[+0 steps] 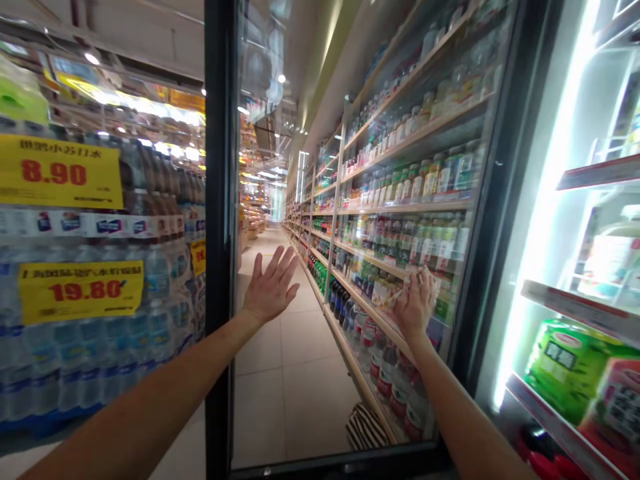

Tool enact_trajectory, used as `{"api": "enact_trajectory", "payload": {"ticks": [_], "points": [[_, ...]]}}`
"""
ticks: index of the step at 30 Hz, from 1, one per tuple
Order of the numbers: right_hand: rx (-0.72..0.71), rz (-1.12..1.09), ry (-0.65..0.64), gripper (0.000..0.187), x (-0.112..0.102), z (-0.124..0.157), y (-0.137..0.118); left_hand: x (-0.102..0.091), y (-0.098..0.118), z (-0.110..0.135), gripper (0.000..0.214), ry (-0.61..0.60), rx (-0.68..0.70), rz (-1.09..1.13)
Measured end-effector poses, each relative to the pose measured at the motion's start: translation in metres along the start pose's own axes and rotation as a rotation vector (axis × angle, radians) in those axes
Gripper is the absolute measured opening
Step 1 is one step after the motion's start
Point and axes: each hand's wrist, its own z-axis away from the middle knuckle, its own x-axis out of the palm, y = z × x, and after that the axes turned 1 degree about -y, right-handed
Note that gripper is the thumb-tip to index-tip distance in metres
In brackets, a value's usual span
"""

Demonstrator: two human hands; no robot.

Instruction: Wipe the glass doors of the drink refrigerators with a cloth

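A black-framed glass door (220,267) stands open in front of me, with aisle shelves showing through its pane. My left hand (271,288) lies flat against the glass, fingers spread, holding nothing. On the right part of the pane, my right hand (413,310) is closed around a crumpled whitish cloth (429,283) and presses it to the glass. Most of the cloth is hidden behind the fingers, and I cannot tell whether it is cloth or paper.
Packs of bottled water (100,347) are stacked at left, with yellow price signs (80,290) on them. At right is the lit cooler, its shelves (575,307) holding bottles and green packages (565,367). A black-and-white striped item (367,427) shows low through the glass.
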Motion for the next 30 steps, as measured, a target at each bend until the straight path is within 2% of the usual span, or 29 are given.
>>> {"api": "enact_trajectory", "payload": {"ticks": [1,3,6,9,11,13,15,17,21,23,25,28,30], "points": [[0.038,0.005,0.012,0.053,0.000,0.001,-0.001,0.000,0.000,0.000,0.065,-0.006,-0.004,0.009],[0.016,-0.007,-0.015,0.054,0.000,0.006,-0.014,0.001,-0.001,0.000,0.064,-0.018,-0.011,0.013],[-0.174,-0.052,-0.185,0.052,-0.001,0.019,-0.037,0.003,-0.001,0.001,0.064,-0.022,-0.010,0.007],[-0.323,-0.081,-0.291,0.048,-0.005,0.025,-0.032,0.003,-0.002,0.001,0.064,-0.016,-0.005,0.009],[-0.293,-0.064,-0.254,0.049,-0.007,0.023,-0.015,0.003,-0.002,0.000,0.064,-0.017,-0.003,0.012],[-0.189,-0.031,-0.181,0.052,-0.008,0.019,0.001,0.003,-0.002,0.000,0.063,-0.027,-0.008,0.017],[-0.099,-0.017,-0.108,0.055,-0.007,0.018,0.003,0.003,-0.002,0.001,0.061,-0.037,-0.011,0.021],[-0.109,-0.034,-0.112,0.056,-0.005,0.022,-0.012,0.004,-0.002,0.001,0.061,-0.043,-0.010,0.016],[-0.262,-0.081,-0.235,0.046,-0.002,0.031,-0.057,0.003,-0.002,0.001,0.063,-0.037,0.007,-0.010],[-0.311,-0.081,-0.232,0.041,-0.001,0.029,-0.064,0.001,-0.002,0.001,0.064,-0.027,0.018,-0.017],[-0.275,-0.054,-0.182,0.040,0.001,0.023,-0.058,0.001,-0.001,0.000,0.064,-0.018,0.023,-0.017],[-0.059,0.005,-0.076,0.046,0.005,0.013,-0.044,0.001,-0.001,0.000,0.065,-0.013,0.023,-0.012],[0.046,0.017,-0.036,0.048,0.007,0.013,-0.048,0.001,-0.001,0.001,0.065,-0.017,0.018,-0.005]]}}
